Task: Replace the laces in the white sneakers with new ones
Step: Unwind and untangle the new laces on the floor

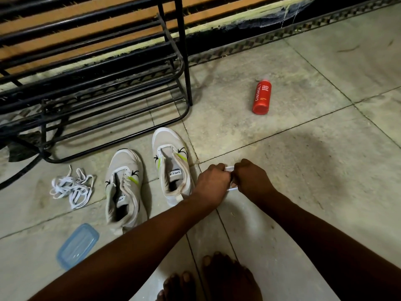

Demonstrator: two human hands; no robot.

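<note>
Rack [112,88], red bottle [262,97], blue lid [77,245], seemingly old laces [72,187] surround sneakers [147,177].

there is one view only, from a wide-angle camera worn on the person's head, so no second view shares any of the scene. it looks forward and steeply down at the tiled floor [282,137]. the person's own bare feet [217,279] sit at the bottom edge, almost straight below the lens, and both forearms reach up from there into the middle of the frame. the left hand [213,181] and right hand [251,177] lie close, near the centre. farther off, the black metal rack [97,83] fills the upper left. straight lines bow toward the edges of the picture.
</note>
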